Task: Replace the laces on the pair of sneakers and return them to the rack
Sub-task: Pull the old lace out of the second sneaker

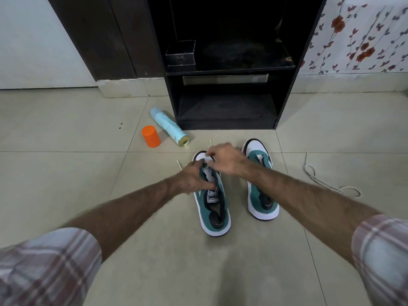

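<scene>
Open tile floor (66, 173) left of the sneakers. Spray can (169, 127) on its side and orange cap (151, 136) lie near the rack's (284, 85) left front corner. Loose lace (326, 180) trails right. Lower shelf mouth unobstructed; small box (180, 53) occupies upper shelf's left side.

Both hands (227, 160) grip the left sneaker (213, 208); right sneaker (261, 184) beside it.

Counts on my floor view

I count two sneakers, the left sneaker (213, 204) and the right sneaker (261, 186); two hands, my left hand (194, 180) and right hand (225, 159); one loose lace (326, 180); one spray can (169, 127); one orange cap (151, 136); one rack (227, 67); one small box (180, 53) on it.
</scene>
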